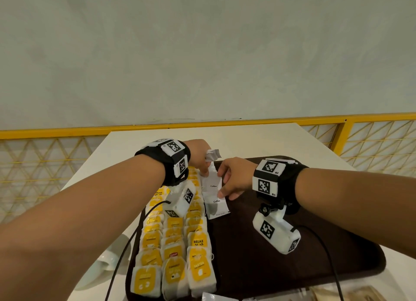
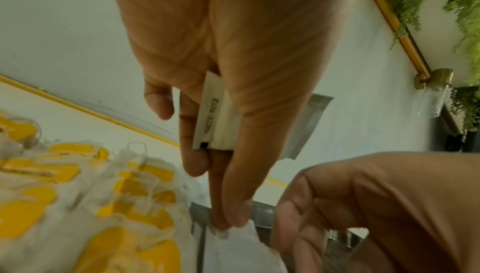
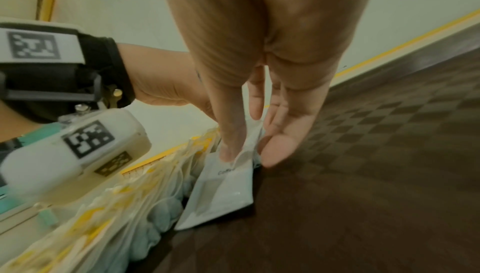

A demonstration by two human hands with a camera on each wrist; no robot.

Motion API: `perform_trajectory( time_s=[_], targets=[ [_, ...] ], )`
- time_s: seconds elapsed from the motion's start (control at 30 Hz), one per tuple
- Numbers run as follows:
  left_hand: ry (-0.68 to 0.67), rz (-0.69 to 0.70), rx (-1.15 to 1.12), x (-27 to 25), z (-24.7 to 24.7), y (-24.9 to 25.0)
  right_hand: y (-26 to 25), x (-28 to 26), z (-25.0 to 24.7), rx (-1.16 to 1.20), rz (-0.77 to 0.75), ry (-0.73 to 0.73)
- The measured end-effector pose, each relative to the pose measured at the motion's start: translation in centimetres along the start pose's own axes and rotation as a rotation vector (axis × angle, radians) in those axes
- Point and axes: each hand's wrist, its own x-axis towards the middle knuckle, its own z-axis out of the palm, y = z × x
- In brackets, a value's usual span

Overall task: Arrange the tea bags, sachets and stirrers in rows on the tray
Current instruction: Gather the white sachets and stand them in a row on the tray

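Note:
A dark brown tray [image 1: 270, 267] lies on a white table. Yellow-tagged tea bags [image 1: 175, 244] fill three rows along its left side. Beside them white coffee sachets [image 1: 215, 201] overlap in a row. My left hand [image 1: 202, 165] grips a small bundle of sachets [image 2: 213, 121] against its palm, and its fingertips [image 2: 228, 220] touch the far end of the sachet row. My right hand [image 1: 227, 181] pinches the upper coffee sachet [image 3: 246, 146] between thumb and fingers, just above the tray. No stirrers are in view.
The white table [image 1: 247, 138] ends at a yellow railing [image 1: 270, 121] and a pale wall. A white cup [image 1: 108, 262] stands left of the tray by a black cable. More packets [image 1: 337, 294] lie at the near edge. The tray's right half is bare.

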Motion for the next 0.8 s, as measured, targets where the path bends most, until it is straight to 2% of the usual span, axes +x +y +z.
perform_trajectory(
  time_s=[0.3, 0.6, 0.8],
  targets=[
    [-0.003, -0.017, 0.031, 0.4, 0.2, 0.2, 0.3, -0.1, 0.8, -0.033, -0.013, -0.027],
    [-0.033, -0.044, 0.127, 0.4, 0.4, 0.1, 0.6, 0.3, -0.1, 0.134, 0.030, -0.007],
    [-0.055, -0.062, 0.119, 0.6, 0.4, 0.2, 0.7, 0.4, -0.3, 0.155, 0.066, -0.027]
  ],
)
